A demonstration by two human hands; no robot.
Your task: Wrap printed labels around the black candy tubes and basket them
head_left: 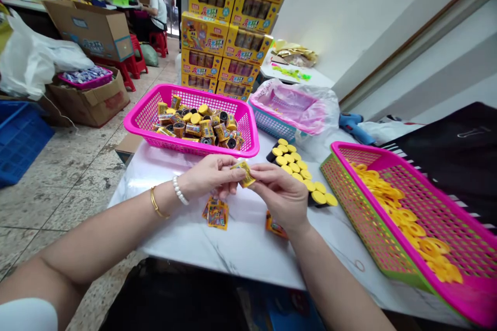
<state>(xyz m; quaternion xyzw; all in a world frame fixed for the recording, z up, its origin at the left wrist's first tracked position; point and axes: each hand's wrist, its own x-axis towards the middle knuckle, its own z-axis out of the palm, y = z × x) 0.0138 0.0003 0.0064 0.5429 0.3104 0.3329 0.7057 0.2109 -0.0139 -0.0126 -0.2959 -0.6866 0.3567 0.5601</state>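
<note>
My left hand (212, 175) and my right hand (281, 194) meet above the white table (240, 243), and both pinch a small yellow printed sticker (245, 172) between fingertips. Under my hands lie more printed stickers (216, 213), with another (275, 227) beside my right wrist. Rows of black cups with yellow caps (301, 170) stand just past my right hand. A pink basket (155, 106) of small wrapped cylinders sits behind my hands. A pink and green basket (446, 217) on the right holds yellow rings (407, 222).
A blue basket lined with a pink bag (289, 106) stands at the back. Yellow product boxes (227, 26) are stacked behind the table. On the left floor are cardboard boxes (91, 98) and a blue crate (19, 134). A person (155, 8) sits far back. Black cloth (458, 155) lies at right.
</note>
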